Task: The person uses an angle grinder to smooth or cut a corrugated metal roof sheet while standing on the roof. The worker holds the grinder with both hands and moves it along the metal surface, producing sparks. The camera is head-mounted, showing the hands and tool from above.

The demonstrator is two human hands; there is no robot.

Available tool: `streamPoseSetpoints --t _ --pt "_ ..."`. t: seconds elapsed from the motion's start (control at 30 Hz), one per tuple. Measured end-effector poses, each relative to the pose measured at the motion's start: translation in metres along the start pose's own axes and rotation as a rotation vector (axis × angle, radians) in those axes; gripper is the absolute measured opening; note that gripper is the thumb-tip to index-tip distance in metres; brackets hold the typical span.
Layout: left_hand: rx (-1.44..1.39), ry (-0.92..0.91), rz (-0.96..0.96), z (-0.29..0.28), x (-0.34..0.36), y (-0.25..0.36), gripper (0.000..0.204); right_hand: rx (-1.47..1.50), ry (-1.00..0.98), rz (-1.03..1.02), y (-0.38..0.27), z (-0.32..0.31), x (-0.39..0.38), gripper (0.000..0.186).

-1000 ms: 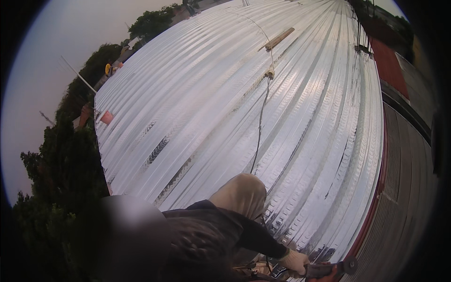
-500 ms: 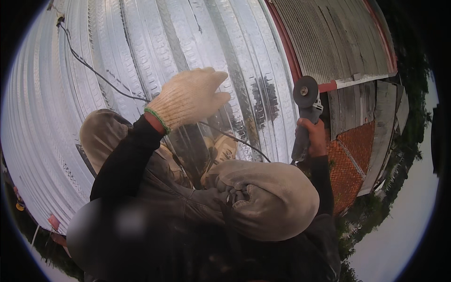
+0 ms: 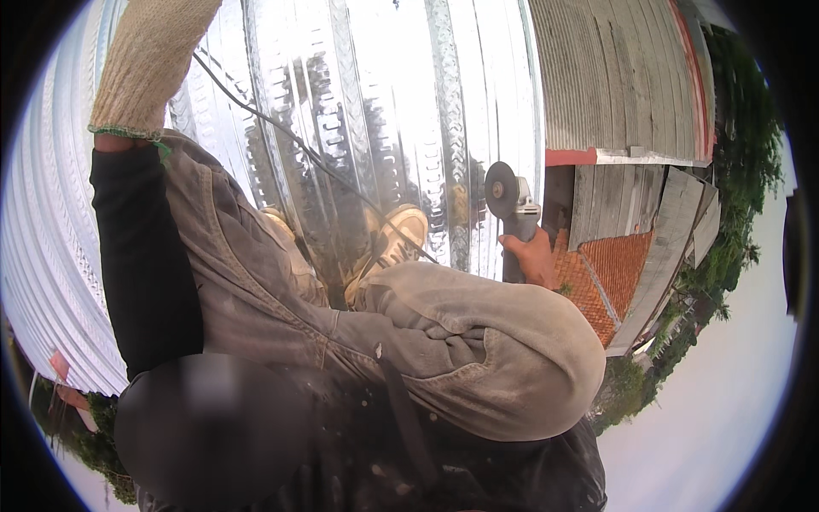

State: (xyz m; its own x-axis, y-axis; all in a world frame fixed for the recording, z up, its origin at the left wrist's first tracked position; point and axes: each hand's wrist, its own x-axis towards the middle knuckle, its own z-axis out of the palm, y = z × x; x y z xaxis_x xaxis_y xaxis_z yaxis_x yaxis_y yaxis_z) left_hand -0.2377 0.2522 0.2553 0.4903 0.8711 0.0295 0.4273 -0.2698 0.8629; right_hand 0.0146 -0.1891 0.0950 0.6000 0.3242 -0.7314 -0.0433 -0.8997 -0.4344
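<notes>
My left hand (image 3: pixel 158 60), in a cream knitted glove with green cuff, reaches up past the top left edge, fingers out of view, over the shiny ribbed metal roofing (image 3: pixel 392 111). My bare right hand (image 3: pixel 529 256) grips a grey angle grinder (image 3: pixel 520 243) upright at the right, its dark disc (image 3: pixel 501 190) uppermost, above my bent right knee. A black cable (image 3: pixel 300 141) runs diagonally across the roofing past my tan shoe (image 3: pixel 403 230).
Beyond the roof edge at the right lie a weathered corrugated roof (image 3: pixel 618 77), grey boards (image 3: pixel 614 196), orange tiles (image 3: pixel 610 286) and trees (image 3: pixel 738 188). A reddish object (image 3: pixel 60 363) is at the far lower left.
The view has swung down toward my legs. My left hand has risen from the middle to the top left; the grinder in my right hand sits somewhat lower and further left than before.
</notes>
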Motion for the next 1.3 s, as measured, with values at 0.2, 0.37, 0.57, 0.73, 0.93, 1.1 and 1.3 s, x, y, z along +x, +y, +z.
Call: streamPoseSetpoints --t 0.2,0.37,0.57,0.73,0.93,1.1,1.3 --pt "0.046 -0.096 0.04 -0.018 0.005 -0.001 0.052 -0.055 -0.045 -0.078 -0.003 0.001 0.008 0.048" --pt "-0.021 0.043 0.117 0.0 0.007 -0.02 0.058 -0.078 -0.034 -0.07 0.001 -0.004 0.012 0.049" --pt "-0.049 0.035 0.092 -0.005 0.008 -0.02 0.062 -0.084 -0.052 -0.073 -0.001 0.0 0.015 0.049" --pt "-0.186 0.049 0.039 -0.004 0.021 -0.045 0.06 -0.118 -0.06 -0.078 0.0 0.001 0.015 0.05" --pt "-0.114 -0.002 0.131 -0.004 0.012 -0.03 0.056 -0.132 -0.072 -0.088 0.003 0.001 0.017 0.049" --pt "-0.09 0.022 0.149 -0.002 0.013 -0.03 0.056 -0.122 -0.073 -0.094 0.003 0.001 0.017 0.048" --pt "-0.054 0.022 0.143 -0.004 0.011 -0.026 0.056 -0.161 -0.089 -0.098 0.004 0.002 0.02 0.045"
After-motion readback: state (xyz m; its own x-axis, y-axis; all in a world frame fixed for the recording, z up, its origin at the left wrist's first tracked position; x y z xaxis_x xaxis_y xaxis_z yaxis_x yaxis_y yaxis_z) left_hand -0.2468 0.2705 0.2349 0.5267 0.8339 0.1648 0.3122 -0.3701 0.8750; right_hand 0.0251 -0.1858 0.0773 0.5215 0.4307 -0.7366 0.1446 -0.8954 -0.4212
